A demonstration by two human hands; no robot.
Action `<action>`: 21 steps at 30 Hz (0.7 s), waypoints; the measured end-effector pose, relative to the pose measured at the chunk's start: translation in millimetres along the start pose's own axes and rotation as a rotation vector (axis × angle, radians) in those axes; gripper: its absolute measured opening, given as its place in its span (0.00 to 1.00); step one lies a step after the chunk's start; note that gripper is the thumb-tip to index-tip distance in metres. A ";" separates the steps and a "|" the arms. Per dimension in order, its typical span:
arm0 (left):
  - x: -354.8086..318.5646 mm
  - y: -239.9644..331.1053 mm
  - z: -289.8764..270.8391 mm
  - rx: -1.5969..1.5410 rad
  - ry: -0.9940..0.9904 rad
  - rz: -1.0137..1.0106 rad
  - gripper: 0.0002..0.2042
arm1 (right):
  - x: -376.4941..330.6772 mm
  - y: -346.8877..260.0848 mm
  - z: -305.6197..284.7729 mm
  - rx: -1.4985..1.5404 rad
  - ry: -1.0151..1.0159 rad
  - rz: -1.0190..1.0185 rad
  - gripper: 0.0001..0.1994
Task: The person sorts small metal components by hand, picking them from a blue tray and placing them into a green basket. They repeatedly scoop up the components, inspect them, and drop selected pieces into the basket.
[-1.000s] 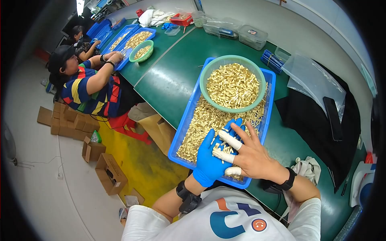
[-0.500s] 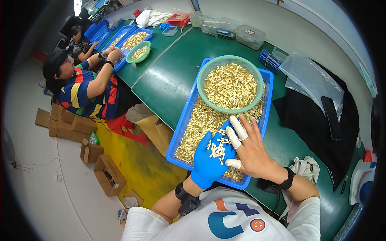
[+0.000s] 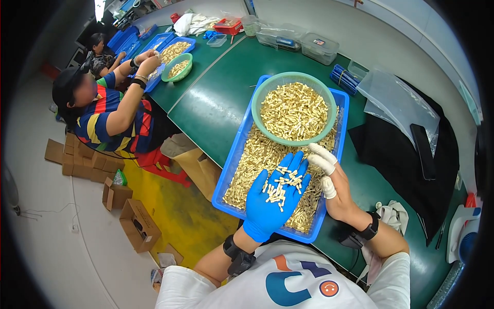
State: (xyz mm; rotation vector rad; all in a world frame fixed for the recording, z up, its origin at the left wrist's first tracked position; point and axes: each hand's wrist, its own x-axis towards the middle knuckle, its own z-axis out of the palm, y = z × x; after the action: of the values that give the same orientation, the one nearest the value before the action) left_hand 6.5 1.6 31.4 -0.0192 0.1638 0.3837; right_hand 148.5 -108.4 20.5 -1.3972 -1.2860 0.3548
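Green bench, blue tray heaped with small brass parts. Left hand spread flat, palm up, cradling a loose pile for sorting. Right hand, fingers extended beside it, touching nothing, probably ready to pick.

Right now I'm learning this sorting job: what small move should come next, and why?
Probably pick one piece off the left hand with the right hand: the gloved palm lies open with a pile of small brass pieces, and the capped fingers hover beside it.
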 end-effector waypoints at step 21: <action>0.6 4.3 -11.6 -0.019 -0.083 0.012 0.28 | 2.7 -1.4 1.8 -0.224 -0.082 -0.149 0.21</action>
State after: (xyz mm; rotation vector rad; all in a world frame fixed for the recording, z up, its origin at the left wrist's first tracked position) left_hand 3.6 5.2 19.9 -0.0206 0.0783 0.3976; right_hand 147.3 -105.6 22.4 -1.4742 -1.5242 0.1717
